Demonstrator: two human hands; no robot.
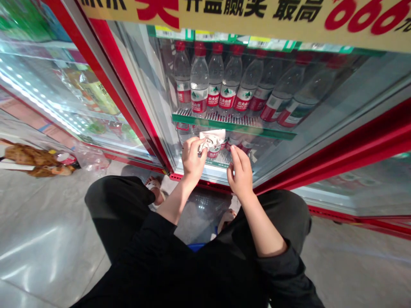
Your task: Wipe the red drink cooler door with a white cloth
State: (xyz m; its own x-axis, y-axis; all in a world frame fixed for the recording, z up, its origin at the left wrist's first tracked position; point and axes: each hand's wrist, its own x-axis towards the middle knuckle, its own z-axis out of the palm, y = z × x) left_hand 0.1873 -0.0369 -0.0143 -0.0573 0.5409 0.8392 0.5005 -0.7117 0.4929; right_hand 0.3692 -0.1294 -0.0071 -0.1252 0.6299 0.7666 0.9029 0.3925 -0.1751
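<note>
My left hand grips a crumpled white cloth between its thumb and fingers. The cloth is in front of the lower shelf of a red-framed drinks fridge, covering part of the bottles there. To its right, my right hand is raised with fingers slightly bent and the thumb apart, holding nothing. Its fingertips are close to the fridge front; whether they touch it I cannot tell. Several red-capped water bottles stand on the shelf above both hands, behind its green front strip.
A yellow banner spans the fridge top. Red door frames rise on both sides. On the floor at left lie a clear plastic bag and a brown patterned item. My knees flank the fridge's base, above grey floor tiles.
</note>
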